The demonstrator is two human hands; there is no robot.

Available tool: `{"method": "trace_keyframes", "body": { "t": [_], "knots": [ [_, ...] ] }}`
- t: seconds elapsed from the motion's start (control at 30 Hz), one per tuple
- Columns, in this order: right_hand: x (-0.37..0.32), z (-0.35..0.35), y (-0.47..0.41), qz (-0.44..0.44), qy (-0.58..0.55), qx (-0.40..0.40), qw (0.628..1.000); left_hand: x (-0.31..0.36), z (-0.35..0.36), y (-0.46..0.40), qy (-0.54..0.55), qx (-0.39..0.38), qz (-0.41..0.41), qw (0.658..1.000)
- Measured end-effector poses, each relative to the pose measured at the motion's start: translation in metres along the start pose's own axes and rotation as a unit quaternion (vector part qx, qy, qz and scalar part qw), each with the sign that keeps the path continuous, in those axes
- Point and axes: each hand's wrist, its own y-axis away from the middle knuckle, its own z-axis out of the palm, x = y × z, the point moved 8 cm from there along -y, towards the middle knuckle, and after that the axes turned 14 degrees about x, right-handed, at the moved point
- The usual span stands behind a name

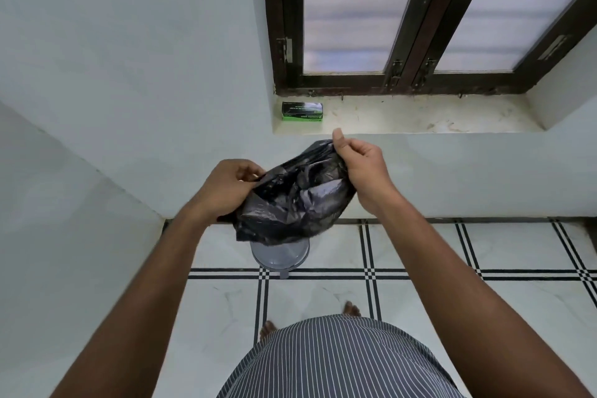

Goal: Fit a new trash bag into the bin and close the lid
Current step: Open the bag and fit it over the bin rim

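Note:
A crumpled black trash bag (292, 200) hangs in the air between both hands, above the bin. My left hand (226, 189) pinches the bag's left edge. My right hand (358, 165) pinches its upper right edge with thumb and fingers. Below the bag stands a small grey bin (279, 258) on the floor by the wall; only its near rim and a pedal-like tab show, the bag hides the rest. Whether its lid is up, I cannot tell.
A green and black box (302, 111) lies on the window sill (420, 119) under a dark-framed window. White walls meet in a corner at the left. The floor (323, 294) is white tile with black lines. Bare feet stand near the bin.

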Motion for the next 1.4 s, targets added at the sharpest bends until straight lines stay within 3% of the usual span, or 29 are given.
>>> {"method": "trace_keyframes", "body": {
  "t": [0.07, 0.13, 0.2, 0.23, 0.27, 0.33, 0.43, 0.57, 0.67, 0.73, 0.77, 0.83, 0.9, 1.0, 1.17, 1.23, 1.4],
  "knots": [
    [-0.002, -0.02, -0.009, -0.039, 0.064, 0.068, 0.995, -0.014, -0.016, -0.006, -0.148, 0.027, 0.011, 0.988],
    [-0.007, -0.034, -0.013, -0.093, 0.188, 0.108, 0.972, -0.027, -0.036, -0.011, -0.189, 0.069, -0.024, 0.979],
    [-0.011, -0.037, -0.011, -0.152, 0.414, 0.105, 0.891, -0.034, -0.038, -0.013, -0.05, 0.061, -0.08, 0.994],
    [-0.013, -0.035, -0.008, -0.18, 0.494, 0.097, 0.845, -0.032, -0.033, -0.012, 0.039, 0.042, -0.1, 0.993],
    [-0.015, -0.028, -0.004, -0.208, 0.519, 0.081, 0.825, -0.026, -0.026, -0.01, 0.115, 0.02, -0.109, 0.987],
    [-0.023, -0.003, 0.01, -0.253, 0.444, 0.006, 0.86, -0.009, -0.01, -0.007, 0.209, -0.02, -0.097, 0.973],
    [-0.032, 0.034, 0.033, -0.255, 0.296, -0.105, 0.914, 0.017, 0.013, -0.001, 0.244, -0.064, -0.059, 0.966],
    [-0.031, 0.049, 0.038, -0.236, 0.226, -0.108, 0.939, 0.035, 0.023, 0.005, 0.274, -0.076, -0.042, 0.958],
    [-0.022, 0.032, 0.019, -0.085, 0.053, -0.059, 0.993, 0.026, 0.015, 0.01, 0.204, -0.107, -0.055, 0.972],
    [-0.011, 0.016, 0.008, 0.03, -0.048, -0.027, 0.998, 0.01, 0.006, 0.012, 0.073, -0.131, -0.057, 0.987],
    [-0.007, 0.006, 0.002, 0.037, -0.026, 0.001, 0.999, 0.0, 0.001, 0.012, 0.014, -0.13, -0.057, 0.99],
    [-0.008, -0.015, -0.008, -0.052, 0.156, 0.056, 0.985, -0.012, -0.009, 0.008, -0.015, -0.089, -0.073, 0.993],
    [-0.009, -0.024, -0.008, -0.142, 0.338, 0.07, 0.928, -0.018, -0.018, 0.005, 0.06, -0.028, -0.11, 0.992],
    [-0.005, -0.015, 0.0, -0.184, 0.442, 0.023, 0.878, -0.019, -0.014, 0.006, 0.214, -0.017, -0.171, 0.962],
    [-0.017, 0.026, 0.03, -0.179, 0.249, -0.123, 0.944, 0.009, 0.009, 0.014, 0.301, -0.101, -0.135, 0.939],
    [-0.022, 0.038, 0.038, -0.168, 0.201, -0.169, 0.95, 0.02, 0.015, 0.017, 0.294, -0.131, -0.109, 0.94],
    [-0.032, 0.041, 0.031, -0.198, 0.135, -0.158, 0.958, 0.023, 0.017, 0.024, 0.227, -0.189, -0.077, 0.952]
  ]
}}
